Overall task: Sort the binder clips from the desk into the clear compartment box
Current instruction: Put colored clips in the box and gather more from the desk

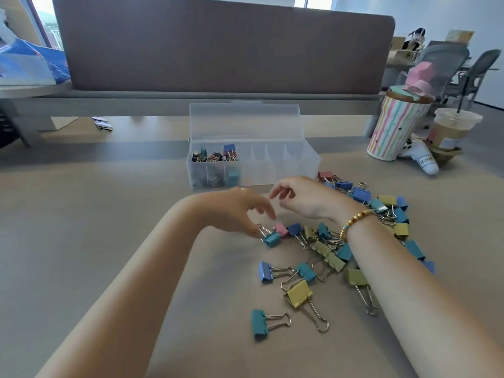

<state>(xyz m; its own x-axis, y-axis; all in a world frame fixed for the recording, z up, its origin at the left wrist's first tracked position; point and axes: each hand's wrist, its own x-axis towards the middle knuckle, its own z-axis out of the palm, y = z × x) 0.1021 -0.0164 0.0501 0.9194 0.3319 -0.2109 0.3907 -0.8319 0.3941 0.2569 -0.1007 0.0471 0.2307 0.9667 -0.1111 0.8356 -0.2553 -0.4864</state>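
Note:
A pile of coloured binder clips (330, 257) lies on the desk (81, 241), spread to the right of centre. Behind it stands the clear compartment box (286, 165), lid up, with small clips in its three left compartments. My left hand (240, 211) reaches down and pinches the wire handle of a teal binder clip (272, 238) at the pile's left edge. A pink clip (281, 229) lies right beside it. My right hand (305, 197) hovers above the pile with fingers apart and holds nothing; a gold bead bracelet (354, 222) is on that wrist.
A striped tumbler (392, 126) with a pink topper and an iced coffee cup (450, 129) stand at the right rear. A brown divider panel (218, 45) runs across the back. Office chairs (463, 69) sit beyond the desk.

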